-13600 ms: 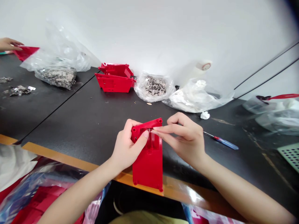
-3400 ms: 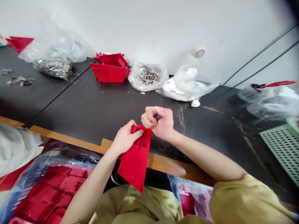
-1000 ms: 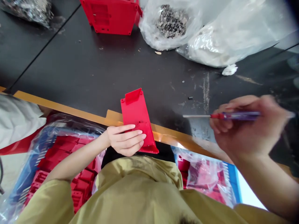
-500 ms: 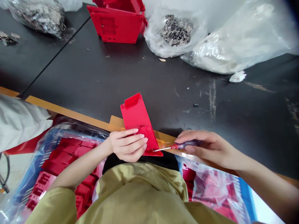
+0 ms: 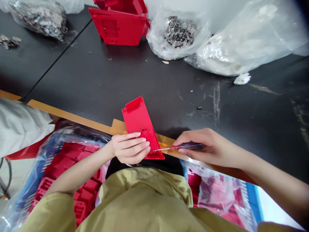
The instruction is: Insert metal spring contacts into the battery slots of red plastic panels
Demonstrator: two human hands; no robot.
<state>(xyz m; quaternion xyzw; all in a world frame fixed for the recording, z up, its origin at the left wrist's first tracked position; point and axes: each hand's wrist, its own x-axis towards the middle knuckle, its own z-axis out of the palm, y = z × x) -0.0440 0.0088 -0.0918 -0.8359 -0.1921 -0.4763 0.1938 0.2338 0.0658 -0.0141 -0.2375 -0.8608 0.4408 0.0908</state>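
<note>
A flat red plastic part (image 5: 138,120) lies over the near edge of the black table (image 5: 96,80), its far end raised. My left hand (image 5: 129,147) grips its near end, fingers wrapped over the top. My right hand (image 5: 207,149) holds a small screwdriver (image 5: 178,147) with a red and purple handle, lying almost level. The metal tip touches the part's near right edge, just beside my left fingertips.
Red plastic housings (image 5: 119,19) stand at the back. A clear bag of small metal pieces (image 5: 177,32) and a bag of white stuff (image 5: 241,48) lie beside them. Another metal-piece bag (image 5: 38,16) is far left. Bagged red parts (image 5: 60,170) sit in blue crates below the table edge.
My right hand swung in from the right with the screwdriver. Its tip now meets the red part's near edge. My left hand kept its grip on the part.
</note>
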